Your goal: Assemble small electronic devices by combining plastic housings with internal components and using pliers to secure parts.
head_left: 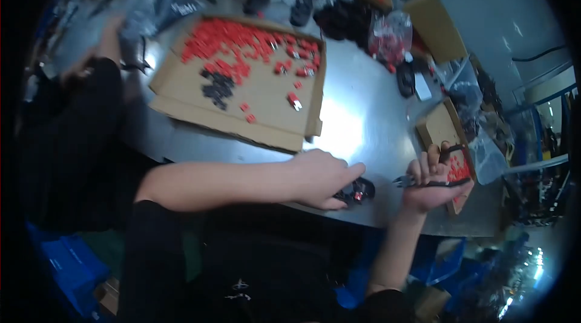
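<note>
My left hand [318,179] is closed round a small black rounded part [365,190] near the table's front edge. A bit of red shows in the middle of that part, and its exact kind is unclear. To the right, my right hand [431,182] grips a pair of pliers [402,181], their pale jaws pointing left towards the black part but apart from it. The pliers' dark handles spread across my palm and fingers. Beyond my left hand lies a shallow cardboard tray [233,131] holding many small red pieces [224,38] and a cluster of black pieces [218,88].
A smaller cardboard box [431,128] with red pieces stands beyond my right hand. Along the back are black parts [344,19], a clear bag of red pieces [390,35] and another cardboard tray [381,1]. At the left, another person's arm [109,41] reaches over the table.
</note>
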A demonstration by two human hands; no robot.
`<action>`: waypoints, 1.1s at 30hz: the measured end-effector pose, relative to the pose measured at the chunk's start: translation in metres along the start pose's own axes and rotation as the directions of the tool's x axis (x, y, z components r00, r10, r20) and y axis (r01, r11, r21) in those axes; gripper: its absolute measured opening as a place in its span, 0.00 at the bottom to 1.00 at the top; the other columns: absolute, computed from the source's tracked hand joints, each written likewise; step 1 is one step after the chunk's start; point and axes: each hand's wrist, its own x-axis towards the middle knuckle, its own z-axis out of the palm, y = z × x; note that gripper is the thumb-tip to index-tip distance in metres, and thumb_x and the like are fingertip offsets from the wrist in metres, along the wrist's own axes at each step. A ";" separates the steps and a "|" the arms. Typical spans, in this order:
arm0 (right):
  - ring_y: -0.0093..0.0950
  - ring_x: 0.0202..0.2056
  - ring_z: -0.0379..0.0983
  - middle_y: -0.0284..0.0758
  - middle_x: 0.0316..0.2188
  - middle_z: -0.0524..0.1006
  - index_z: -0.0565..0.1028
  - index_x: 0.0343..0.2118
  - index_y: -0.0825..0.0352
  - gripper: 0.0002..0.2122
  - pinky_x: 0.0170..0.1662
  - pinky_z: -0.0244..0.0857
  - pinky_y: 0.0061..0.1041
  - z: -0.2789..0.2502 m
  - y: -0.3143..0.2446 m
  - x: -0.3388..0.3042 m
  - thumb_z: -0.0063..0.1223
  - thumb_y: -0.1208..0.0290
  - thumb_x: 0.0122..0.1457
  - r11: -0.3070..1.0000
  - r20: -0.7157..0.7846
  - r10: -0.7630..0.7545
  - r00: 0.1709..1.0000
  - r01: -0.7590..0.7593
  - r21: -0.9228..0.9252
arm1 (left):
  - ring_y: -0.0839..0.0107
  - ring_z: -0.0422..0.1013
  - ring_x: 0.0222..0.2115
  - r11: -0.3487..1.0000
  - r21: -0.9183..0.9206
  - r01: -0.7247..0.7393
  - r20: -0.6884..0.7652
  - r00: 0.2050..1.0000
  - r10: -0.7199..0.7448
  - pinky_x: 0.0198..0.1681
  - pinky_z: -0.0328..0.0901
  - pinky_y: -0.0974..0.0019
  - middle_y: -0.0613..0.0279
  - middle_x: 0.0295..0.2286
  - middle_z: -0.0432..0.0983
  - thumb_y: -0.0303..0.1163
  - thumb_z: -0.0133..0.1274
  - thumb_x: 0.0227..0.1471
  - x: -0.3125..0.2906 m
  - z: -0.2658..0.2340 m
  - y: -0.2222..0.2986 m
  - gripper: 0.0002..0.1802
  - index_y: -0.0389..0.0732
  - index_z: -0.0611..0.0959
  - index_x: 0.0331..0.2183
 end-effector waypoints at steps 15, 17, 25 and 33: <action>0.19 0.15 0.50 0.28 0.18 0.63 0.71 0.42 0.72 0.46 0.19 0.45 0.21 -0.053 0.028 0.039 0.27 0.21 0.59 0.943 -0.265 0.321 0.909 -0.280 0.182 | 0.45 0.74 0.46 0.532 0.507 0.678 -0.812 0.583 0.030 0.54 0.67 0.49 0.45 0.43 0.79 0.49 0.65 0.50 0.033 -0.181 -0.212 0.34 0.38 0.77 0.53; 0.18 0.15 0.51 0.27 0.18 0.63 0.71 0.43 0.71 0.45 0.19 0.46 0.20 -0.053 0.027 0.039 0.27 0.21 0.59 0.946 -0.260 0.313 0.913 -0.277 0.166 | 0.44 0.74 0.46 0.714 0.427 0.555 -0.744 0.664 -0.071 0.54 0.67 0.48 0.43 0.43 0.78 0.51 0.62 0.52 0.076 -0.174 -0.211 0.33 0.38 0.78 0.52; 0.18 0.17 0.55 0.30 0.23 0.68 0.68 0.56 0.71 0.51 0.20 0.49 0.19 -0.046 0.023 0.035 0.26 0.18 0.56 0.953 -0.070 0.298 0.952 -0.301 -0.038 | 0.43 0.71 0.48 0.648 0.254 0.718 -0.767 0.557 -0.317 0.51 0.67 0.42 0.45 0.42 0.80 0.53 0.64 0.50 0.153 -0.138 -0.216 0.31 0.42 0.79 0.48; 0.26 0.26 0.70 0.33 0.32 0.76 0.73 0.56 0.68 0.37 0.33 0.69 0.26 -0.030 0.029 0.028 0.69 0.47 0.47 0.025 0.451 -0.076 0.889 0.454 -0.891 | 0.56 0.76 0.47 0.946 -0.303 0.119 -0.854 0.407 -0.325 0.51 0.68 0.58 0.46 0.45 0.78 0.39 0.64 0.55 0.028 -0.139 -0.149 0.33 0.38 0.68 0.57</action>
